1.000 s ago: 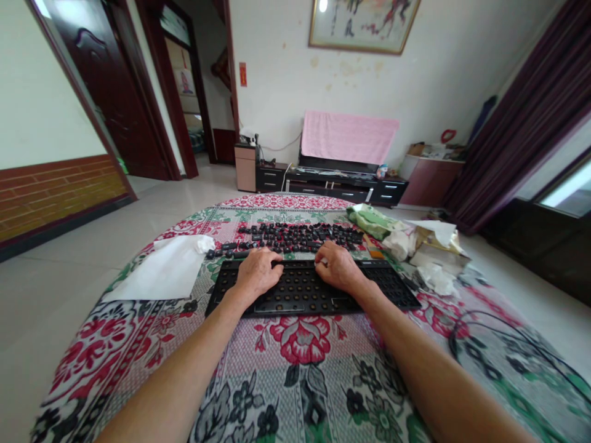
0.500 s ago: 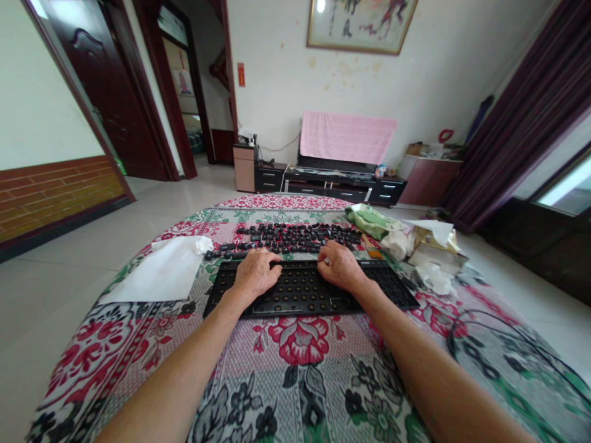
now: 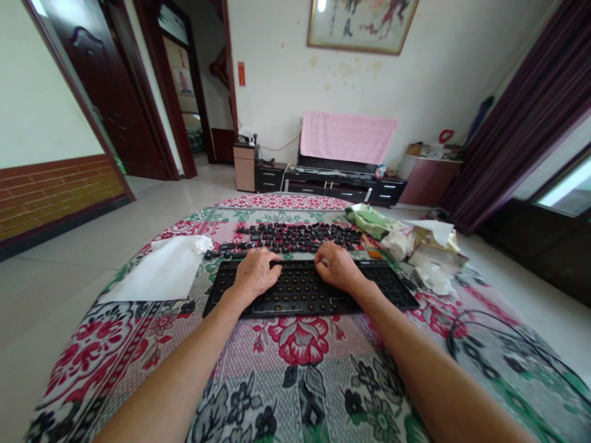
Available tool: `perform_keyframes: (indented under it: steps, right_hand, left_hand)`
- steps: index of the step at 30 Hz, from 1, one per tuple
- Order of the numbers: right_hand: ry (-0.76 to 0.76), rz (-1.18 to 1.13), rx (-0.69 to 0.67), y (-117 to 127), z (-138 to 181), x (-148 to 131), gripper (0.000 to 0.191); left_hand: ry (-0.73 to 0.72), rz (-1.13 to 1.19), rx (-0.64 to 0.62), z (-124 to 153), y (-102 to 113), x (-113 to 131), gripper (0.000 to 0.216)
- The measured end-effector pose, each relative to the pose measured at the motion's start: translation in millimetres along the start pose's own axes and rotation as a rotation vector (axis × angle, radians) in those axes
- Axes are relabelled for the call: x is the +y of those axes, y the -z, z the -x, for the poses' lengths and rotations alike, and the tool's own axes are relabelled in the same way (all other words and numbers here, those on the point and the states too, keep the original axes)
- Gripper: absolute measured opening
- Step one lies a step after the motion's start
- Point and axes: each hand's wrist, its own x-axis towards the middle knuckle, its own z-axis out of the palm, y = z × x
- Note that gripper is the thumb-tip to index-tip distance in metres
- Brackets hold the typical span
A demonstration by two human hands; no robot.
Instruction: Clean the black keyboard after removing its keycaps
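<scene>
A black keyboard (image 3: 295,301) with its keycaps off lies across the patterned cloth, rows of bare switch points showing. My left hand (image 3: 257,271) grips the keyboard's upper left part, fingers over the far edge and thumb on the face. Farther right, my right hand (image 3: 339,266) is closed over the keyboard, fingers curled in a pinch around a small white piece (image 3: 325,262), mostly hidden and possibly tissue. Just beyond the far edge, many loose black keycaps (image 3: 300,234) are spread in rough rows.
White paper (image 3: 157,274) with a crumpled wad lies at the left. To the right are a flat brush (image 3: 373,251), a green cloth (image 3: 369,219), an opened box (image 3: 436,252) and crumpled tissue (image 3: 434,278). A black cable (image 3: 508,332) loops at the right edge.
My right hand has shifted slightly left over the keyboard. The left hand and keyboard stay in place.
</scene>
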Motion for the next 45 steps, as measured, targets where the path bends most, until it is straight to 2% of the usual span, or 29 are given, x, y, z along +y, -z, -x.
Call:
perform_keyframes:
  steps: [5,11,20,26,28,34,36,39,45]
  right_hand:
    - [0.028,-0.019,0.005,0.1,0.2,0.0,0.023]
    - [0.089,-0.088,-0.050,-2.8,-0.6,2.5,0.034]
    - [0.028,0.060,-0.188,8.1,1.3,-4.3,0.026]
    - [-0.027,0.070,-0.237,5.4,1.6,-0.2,0.027]
    - [-0.022,0.065,-0.227,4.2,0.7,0.2,0.026]
    - [-0.006,0.006,-0.059,-2.4,-2.0,-10.6,0.022]
    - [0.063,-0.027,-0.056,-6.3,-3.5,-17.4,0.018]
    - [0.135,-0.032,-0.088,-10.5,-6.3,-26.4,0.022]
    - [0.103,0.008,-0.078,-7.1,-4.1,-22.3,0.020]
  left_hand:
    - [0.009,0.002,-0.007,-0.2,0.4,0.4,0.027]
    - [0.006,-0.008,-0.021,-0.4,1.3,0.3,0.028]
    - [0.002,-0.007,-0.018,-0.5,1.1,0.7,0.028]
    - [0.002,0.007,-0.014,0.3,1.5,0.6,0.029]
    - [0.003,0.012,-0.013,0.3,1.1,0.3,0.028]
    - [0.003,-0.001,-0.025,-0.7,1.2,0.2,0.029]
    - [0.003,-0.015,-0.029,-0.8,2.2,1.1,0.029]
    - [0.008,-0.031,-0.027,-0.7,3.2,2.4,0.029]
    - [0.006,-0.031,-0.019,-0.2,1.9,1.6,0.029]
